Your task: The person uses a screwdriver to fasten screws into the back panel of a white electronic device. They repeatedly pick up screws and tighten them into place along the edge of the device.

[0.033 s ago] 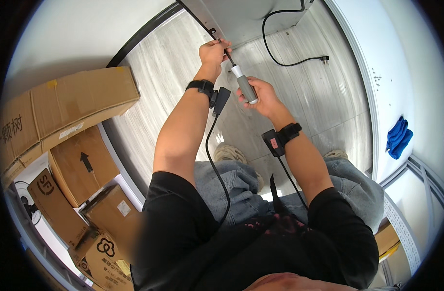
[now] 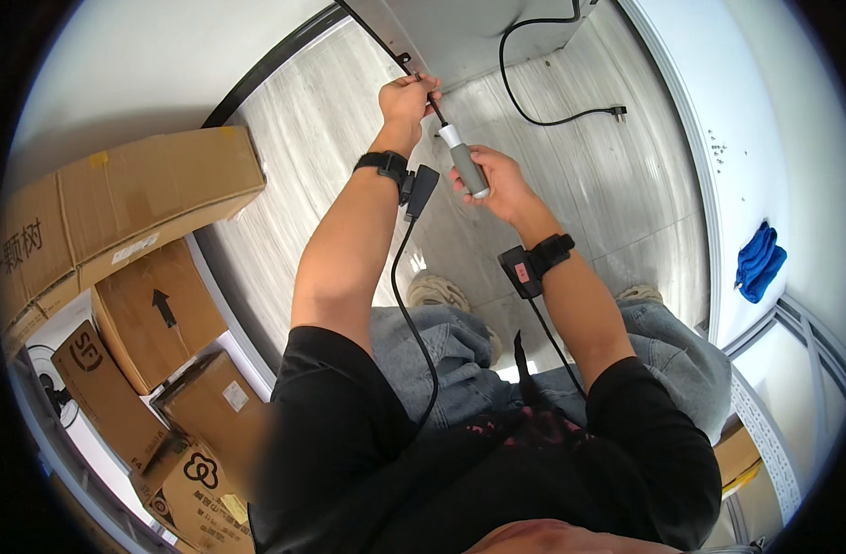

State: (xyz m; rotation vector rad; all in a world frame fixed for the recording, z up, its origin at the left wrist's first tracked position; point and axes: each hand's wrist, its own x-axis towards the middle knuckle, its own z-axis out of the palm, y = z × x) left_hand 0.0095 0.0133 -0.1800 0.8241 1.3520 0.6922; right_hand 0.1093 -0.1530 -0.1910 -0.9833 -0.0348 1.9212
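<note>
Right hand near frame centre, fingers wrapped tight round grey-and-white handle of screwdriver. Shaft runs up toward 11 o'clock. Left hand just beyond, at 12 o'clock, fingers pinched together on shaft near tip, right against edge of grey metal panel. Black wrist devices on both arms, cables trailing down. Cardboard boxes stacked at 9 o'clock. Black power cord lies on pale floor at 1 o'clock. Blue cloth out at 3 o'clock.
</note>
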